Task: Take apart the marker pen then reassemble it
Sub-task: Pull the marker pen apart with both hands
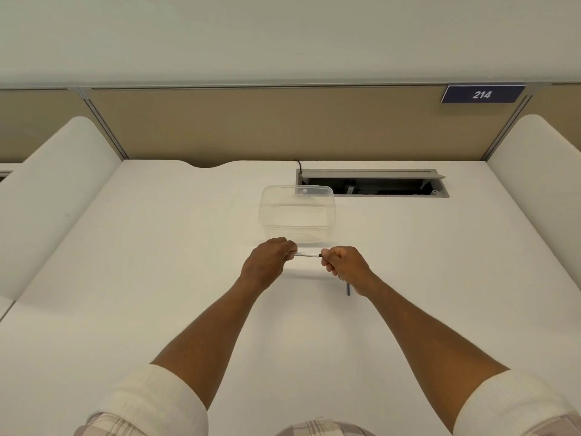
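On the left, the person's left hand (268, 262) is curled closed around one end of the marker pen (306, 254), knuckles up. The pen runs level, left to right, across the gap between the two hands, its long axis roughly parallel to the near edge of the white desk (141, 262), held above the surface. Its white barrel shows between the fists, with a dark end pointing right into the right hand (344, 267), which is pinched shut on that end. A thin dark piece (348, 289) lies on the desk just under the right wrist; I cannot tell what it is. Beyond the hands stands a clear plastic container (297, 212), close to them. Further right and back is an open cable tray (374, 183). Wide bare desk lies on both sides of the arms.
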`<move>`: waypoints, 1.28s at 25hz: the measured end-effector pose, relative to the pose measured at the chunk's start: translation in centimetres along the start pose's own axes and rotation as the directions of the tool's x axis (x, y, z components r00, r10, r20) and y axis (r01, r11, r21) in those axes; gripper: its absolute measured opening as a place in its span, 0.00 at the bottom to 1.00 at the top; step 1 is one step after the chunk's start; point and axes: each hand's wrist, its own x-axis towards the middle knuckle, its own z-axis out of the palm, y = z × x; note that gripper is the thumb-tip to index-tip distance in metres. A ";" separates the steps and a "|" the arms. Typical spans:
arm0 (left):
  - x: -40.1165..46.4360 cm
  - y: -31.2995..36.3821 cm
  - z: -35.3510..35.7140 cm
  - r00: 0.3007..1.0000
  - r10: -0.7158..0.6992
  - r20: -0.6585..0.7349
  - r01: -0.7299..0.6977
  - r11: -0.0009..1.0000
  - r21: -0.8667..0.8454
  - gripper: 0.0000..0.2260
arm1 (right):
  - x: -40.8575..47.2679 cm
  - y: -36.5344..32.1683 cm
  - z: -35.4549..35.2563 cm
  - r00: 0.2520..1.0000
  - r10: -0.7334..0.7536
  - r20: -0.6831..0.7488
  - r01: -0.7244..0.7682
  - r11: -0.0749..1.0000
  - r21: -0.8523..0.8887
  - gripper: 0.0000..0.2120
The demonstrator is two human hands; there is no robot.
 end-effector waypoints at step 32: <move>-0.4 0.4 0.1 1.000 0.006 -0.028 -0.006 1.000 0.001 0.05 | 0.0 0.1 -0.1 0.999 -0.054 -0.007 0.054 0.998 -0.034 0.14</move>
